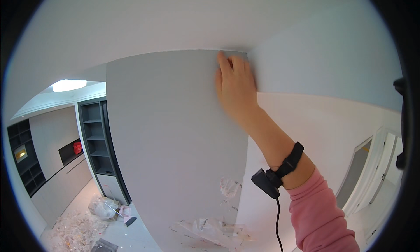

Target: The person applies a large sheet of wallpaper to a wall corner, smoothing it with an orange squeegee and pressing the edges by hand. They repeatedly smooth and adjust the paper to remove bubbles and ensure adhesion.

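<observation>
My right hand (237, 83) reaches up to the top right corner of a tall grey panel (177, 120). Its fingertips touch the panel just under the white ceiling surface (183, 22), with the back of the hand towards me. The fingers are partly bent, and whether something thin is pinched under them is hidden. Lower on the panel hangs crumpled clear plastic film (210, 230) that bears printing, and a smaller loose bunch of film (229, 187) stands out above it. My left hand is out of view.
A black strapped device (267, 183) with a cable (278, 222) sits on my right wrist. White wall (321, 61) adjoins the panel's right side. At lower left lie heaped plastic scraps (77, 230), a stuffed clear bag (103, 207) and a broom (130, 221), before dark shelves (95, 137). Door frames (370, 173) stand right.
</observation>
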Motion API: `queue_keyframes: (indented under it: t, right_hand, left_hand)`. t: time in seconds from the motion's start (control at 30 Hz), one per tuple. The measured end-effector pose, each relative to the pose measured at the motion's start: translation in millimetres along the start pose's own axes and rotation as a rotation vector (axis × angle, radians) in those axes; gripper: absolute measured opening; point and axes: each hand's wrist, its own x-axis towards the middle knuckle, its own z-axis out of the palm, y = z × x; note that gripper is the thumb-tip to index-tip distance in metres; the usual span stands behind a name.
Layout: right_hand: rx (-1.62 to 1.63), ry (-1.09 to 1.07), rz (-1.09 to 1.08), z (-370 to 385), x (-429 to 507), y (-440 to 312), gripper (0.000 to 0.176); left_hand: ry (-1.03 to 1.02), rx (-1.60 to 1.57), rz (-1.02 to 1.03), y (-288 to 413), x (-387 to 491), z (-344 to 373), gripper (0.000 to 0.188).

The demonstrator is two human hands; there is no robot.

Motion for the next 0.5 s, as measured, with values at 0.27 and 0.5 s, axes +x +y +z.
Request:
queue_keyframes:
  t: [0.27,0.5]
  right_hand:
    - [-0.28,-0.288,-0.013,-16,9,3,0.051]
    - [-0.522,-0.722,-0.156,-37,31,-16,0.065]
  left_hand:
    - [-0.391,0.708,0.311,-284,-151,75,0.062]
    - [0.006,-0.016,-0.051,-63,-55,10,0.062]
